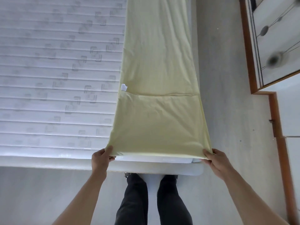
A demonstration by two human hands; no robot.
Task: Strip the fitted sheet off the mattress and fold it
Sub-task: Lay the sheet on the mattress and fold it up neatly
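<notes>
The pale yellow fitted sheet (159, 98) lies folded into a long narrow strip along the right side of the bare white quilted mattress (53, 75), running away from me. A small white label (124, 87) shows on its left edge. My left hand (101, 158) pinches the strip's near left corner. My right hand (216, 159) pinches the near right corner. Both corners are held at the mattress's near edge, the cloth stretched flat between them.
A grey floor strip (227, 95) runs along the bed's right side. A wardrobe with wood trim and patterned doors (276, 46) stands at the right. My legs in dark trousers (154, 200) stand against the bed's foot end.
</notes>
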